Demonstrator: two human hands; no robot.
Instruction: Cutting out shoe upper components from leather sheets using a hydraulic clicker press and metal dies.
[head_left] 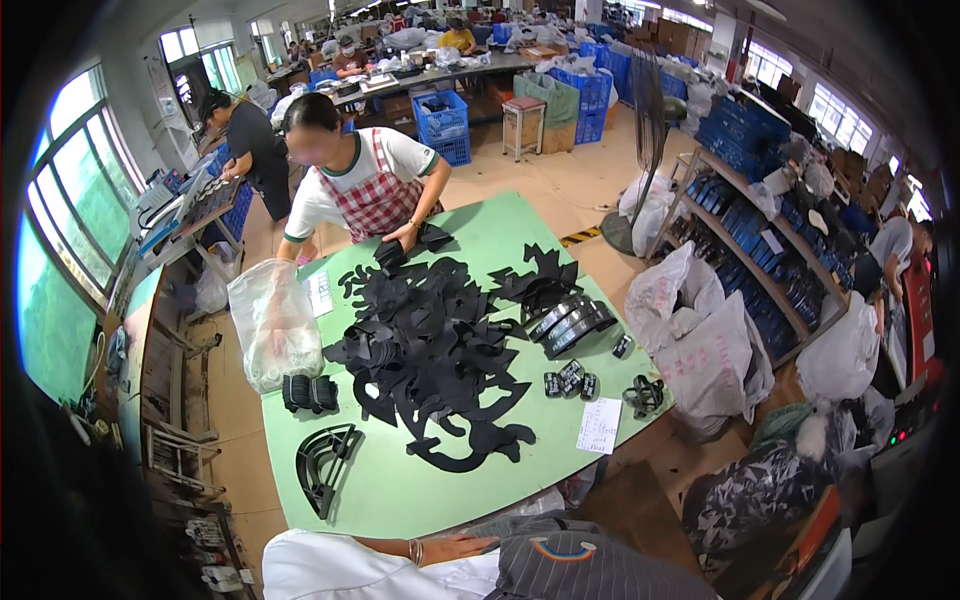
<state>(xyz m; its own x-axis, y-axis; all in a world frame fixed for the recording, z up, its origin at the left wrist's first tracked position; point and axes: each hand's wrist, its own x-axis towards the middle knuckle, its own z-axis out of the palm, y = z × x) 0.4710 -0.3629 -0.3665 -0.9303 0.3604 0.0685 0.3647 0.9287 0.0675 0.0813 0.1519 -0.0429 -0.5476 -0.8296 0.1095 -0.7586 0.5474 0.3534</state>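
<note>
Large windows (75, 205) let in daylight on my left, and more windows (838, 118) glow at the far right. Past my green table (400, 490), a tan floor (480, 178) reaches a stool (523, 104) and a long workbench (495, 68); a shelf rack (740, 262) stands to my right.

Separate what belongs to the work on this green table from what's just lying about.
Probably the job:
- pile of black cut pieces
- black stack at the co-worker's hand
- bundled black pieces
- green table, bearing them

Apparently just lying about:
- blue crates
- stool
- white sacks on the floor
</note>
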